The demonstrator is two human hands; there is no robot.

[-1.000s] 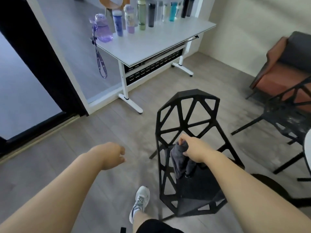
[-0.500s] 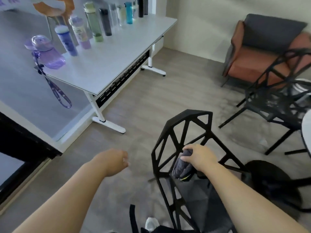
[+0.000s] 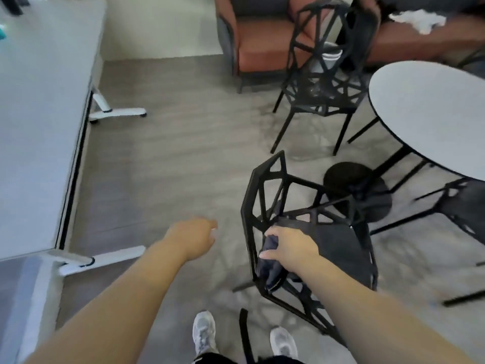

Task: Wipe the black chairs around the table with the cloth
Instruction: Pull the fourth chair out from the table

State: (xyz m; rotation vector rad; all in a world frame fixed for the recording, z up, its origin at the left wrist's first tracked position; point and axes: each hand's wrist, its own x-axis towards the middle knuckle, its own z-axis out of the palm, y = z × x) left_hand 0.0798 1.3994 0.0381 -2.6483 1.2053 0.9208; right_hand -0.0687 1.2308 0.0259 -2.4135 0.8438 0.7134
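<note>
The right hand (image 3: 291, 248) grips the dark cloth (image 3: 270, 274), bunched in its curled fingers, and holds it against the backrest frame of the nearest black chair (image 3: 248, 206), probably so that the soft bundle wraps a little around the thin bars. The left hand (image 3: 195, 236) is free beside the chair with loosely bent fingers and holds nothing, I think for balance. Another black chair (image 3: 322, 101) waits at the round table (image 3: 433, 114), so much work seems left.

Black lattice chair (image 3: 265, 195); dark grey cloth (image 3: 270, 271); white round table (image 3: 430, 114); rust-orange armchair (image 3: 262, 40); grey wood-grain floor (image 3: 170, 153).
</note>
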